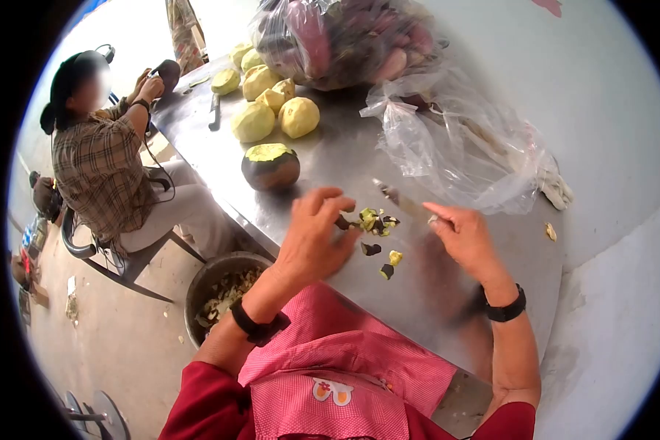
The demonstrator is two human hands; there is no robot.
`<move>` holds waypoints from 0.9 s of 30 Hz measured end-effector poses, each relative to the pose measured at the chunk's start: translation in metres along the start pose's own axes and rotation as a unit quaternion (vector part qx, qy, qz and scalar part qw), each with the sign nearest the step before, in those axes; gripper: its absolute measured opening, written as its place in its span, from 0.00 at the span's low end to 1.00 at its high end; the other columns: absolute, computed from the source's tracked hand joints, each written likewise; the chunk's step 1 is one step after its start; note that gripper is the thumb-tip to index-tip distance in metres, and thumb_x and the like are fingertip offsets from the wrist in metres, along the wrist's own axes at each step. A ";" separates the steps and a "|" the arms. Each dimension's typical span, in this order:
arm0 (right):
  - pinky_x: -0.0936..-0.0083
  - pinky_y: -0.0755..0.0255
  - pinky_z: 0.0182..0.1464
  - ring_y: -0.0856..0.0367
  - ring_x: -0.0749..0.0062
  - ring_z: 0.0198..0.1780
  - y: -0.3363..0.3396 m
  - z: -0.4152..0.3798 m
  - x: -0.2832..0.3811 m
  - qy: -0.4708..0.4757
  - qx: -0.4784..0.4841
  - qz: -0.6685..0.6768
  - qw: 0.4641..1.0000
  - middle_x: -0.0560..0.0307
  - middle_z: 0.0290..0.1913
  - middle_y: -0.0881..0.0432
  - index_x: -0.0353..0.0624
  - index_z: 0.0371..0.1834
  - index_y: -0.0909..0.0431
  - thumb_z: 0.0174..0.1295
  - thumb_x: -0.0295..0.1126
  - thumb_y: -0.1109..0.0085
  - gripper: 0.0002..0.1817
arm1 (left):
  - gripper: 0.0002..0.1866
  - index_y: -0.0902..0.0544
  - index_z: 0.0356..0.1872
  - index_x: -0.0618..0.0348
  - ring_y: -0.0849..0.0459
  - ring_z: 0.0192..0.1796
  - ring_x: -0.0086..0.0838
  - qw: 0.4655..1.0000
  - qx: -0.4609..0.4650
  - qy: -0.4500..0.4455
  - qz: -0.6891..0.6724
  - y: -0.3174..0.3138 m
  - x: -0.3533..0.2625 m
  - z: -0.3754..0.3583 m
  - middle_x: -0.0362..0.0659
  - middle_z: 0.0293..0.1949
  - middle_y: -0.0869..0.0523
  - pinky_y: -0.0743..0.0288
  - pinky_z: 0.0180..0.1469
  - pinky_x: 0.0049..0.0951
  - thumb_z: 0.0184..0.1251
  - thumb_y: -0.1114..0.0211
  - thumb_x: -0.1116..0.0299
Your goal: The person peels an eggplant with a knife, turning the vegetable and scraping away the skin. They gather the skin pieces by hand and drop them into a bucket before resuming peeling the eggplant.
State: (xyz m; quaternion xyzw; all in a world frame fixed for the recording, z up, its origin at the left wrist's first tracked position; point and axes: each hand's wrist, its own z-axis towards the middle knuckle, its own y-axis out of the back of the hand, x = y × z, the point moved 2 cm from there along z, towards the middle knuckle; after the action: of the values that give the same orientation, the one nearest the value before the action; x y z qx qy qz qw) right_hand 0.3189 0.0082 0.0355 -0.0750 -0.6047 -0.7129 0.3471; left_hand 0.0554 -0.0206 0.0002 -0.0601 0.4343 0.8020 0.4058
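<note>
My right hand [463, 240] is closed round a small knife [403, 199], its blade blurred and pointing left over the metal table. My left hand [312, 233] is open, palm down near the table edge, fingers apart and slightly curled. Right at its fingertips lies a small heap of dark and yellow-green peel scraps [374, 220], with a few loose bits [386, 271] closer to me. Beyond the left hand sits a round, dark-skinned vegetable [270, 172] whose top is cut away, showing yellow-green flesh.
Several peeled pale-yellow vegetables [253, 122] stand farther back, beside another knife [214, 113]. A plastic bag of purple vegetables [345, 44] and a crumpled clear bag [455, 158] lie behind. Below left, a bucket [193, 304] holds peelings. A seated person [99, 161] works at the table's left.
</note>
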 end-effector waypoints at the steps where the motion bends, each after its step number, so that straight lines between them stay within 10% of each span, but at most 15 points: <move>1: 0.59 0.24 0.46 0.16 0.47 0.40 0.002 0.001 -0.005 -0.007 -0.024 -0.016 1.000 0.42 0.37 0.15 0.46 0.57 0.14 0.63 0.28 0.38 0.18 | 0.15 0.16 0.47 0.58 0.20 0.54 0.43 0.995 -0.096 -0.013 0.003 0.002 0.002 -0.002 0.47 0.52 0.18 0.25 0.57 0.38 0.59 0.25 0.73; 3: 0.59 0.24 0.46 0.16 0.47 0.40 0.003 0.001 -0.013 -0.016 -0.016 -0.042 0.999 0.43 0.37 0.15 0.46 0.57 0.14 0.64 0.28 0.38 0.18 | 0.15 0.17 0.46 0.58 0.19 0.53 0.44 0.981 -0.190 -0.025 0.006 0.002 0.009 -0.008 0.47 0.51 0.18 0.24 0.56 0.38 0.58 0.25 0.76; 15: 0.59 0.24 0.44 0.17 0.47 0.40 -0.004 -0.004 0.010 0.032 0.015 -0.021 0.999 0.43 0.36 0.17 0.45 0.54 0.13 0.62 0.27 0.37 0.16 | 0.23 0.18 0.49 0.61 0.22 0.54 0.44 0.992 -0.007 0.044 0.114 -0.007 -0.002 -0.006 0.49 0.51 0.17 0.28 0.58 0.41 0.59 0.25 0.58; 20: 0.60 0.24 0.43 0.17 0.47 0.38 0.001 -0.005 0.005 0.018 0.008 -0.041 0.999 0.44 0.34 0.17 0.46 0.54 0.13 0.62 0.27 0.37 0.16 | 0.20 0.18 0.48 0.61 0.20 0.52 0.44 0.998 -0.007 0.014 0.066 -0.008 -0.002 -0.009 0.49 0.49 0.17 0.26 0.55 0.40 0.58 0.23 0.65; 23: 0.61 0.24 0.43 0.17 0.48 0.38 -0.004 -0.004 0.011 0.016 0.043 0.038 0.998 0.44 0.33 0.17 0.46 0.54 0.13 0.62 0.27 0.36 0.16 | 0.14 0.17 0.45 0.62 0.18 0.48 0.38 0.985 -0.170 0.014 -0.022 0.004 -0.013 -0.013 0.48 0.47 0.16 0.24 0.49 0.35 0.59 0.25 0.72; 26: 0.62 0.24 0.43 0.17 0.48 0.38 -0.007 -0.002 0.004 0.009 0.052 0.010 0.999 0.44 0.34 0.16 0.47 0.54 0.13 0.61 0.28 0.35 0.17 | 0.02 0.17 0.36 0.64 0.21 0.31 0.20 0.972 -0.180 0.071 -0.137 0.017 -0.003 -0.044 0.41 0.34 0.15 0.28 0.35 0.21 0.71 0.35 0.77; 27: 0.62 0.24 0.43 0.17 0.48 0.38 -0.005 -0.002 0.000 0.011 0.031 -0.002 0.999 0.43 0.35 0.16 0.47 0.54 0.13 0.61 0.28 0.35 0.17 | 0.15 0.17 0.27 0.64 0.24 0.23 0.19 0.938 -0.132 0.174 -0.269 0.018 -0.006 -0.057 0.40 0.23 0.17 0.29 0.29 0.21 0.78 0.40 0.71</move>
State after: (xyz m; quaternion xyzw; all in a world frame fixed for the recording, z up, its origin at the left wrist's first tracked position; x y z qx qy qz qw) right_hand 0.3164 0.0063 0.0312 -0.0556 -0.6227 -0.6953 0.3546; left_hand 0.0320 -0.0717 -0.0207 -0.3659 0.3562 0.6898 0.5131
